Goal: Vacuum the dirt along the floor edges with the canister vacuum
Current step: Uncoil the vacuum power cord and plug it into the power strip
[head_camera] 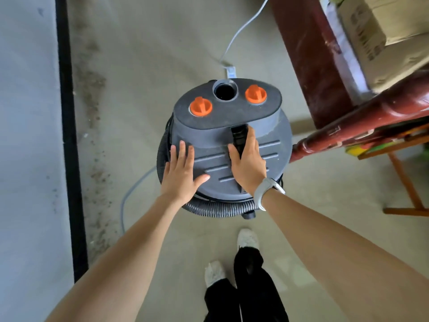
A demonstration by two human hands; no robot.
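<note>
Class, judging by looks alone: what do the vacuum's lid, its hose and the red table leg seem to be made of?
Lid: likely grey moulded plastic, matte, with raised ribs. Hose: probably flexible ribbed plastic, black, slightly glossy. Table leg: seemingly wood under glossy red-brown paint, chipped in spots.

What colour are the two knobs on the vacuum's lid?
Orange knobs on the grey canister vacuum; head view.

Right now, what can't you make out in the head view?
- Hose ends: it coils behind the vacuum, so the nozzle is hidden.
- Black handle: partly covered by the right hand.
- Box label: blurred, unreadable.
- White cord: cut off by the top edge.
- Lid under the left hand: covered.
</note>
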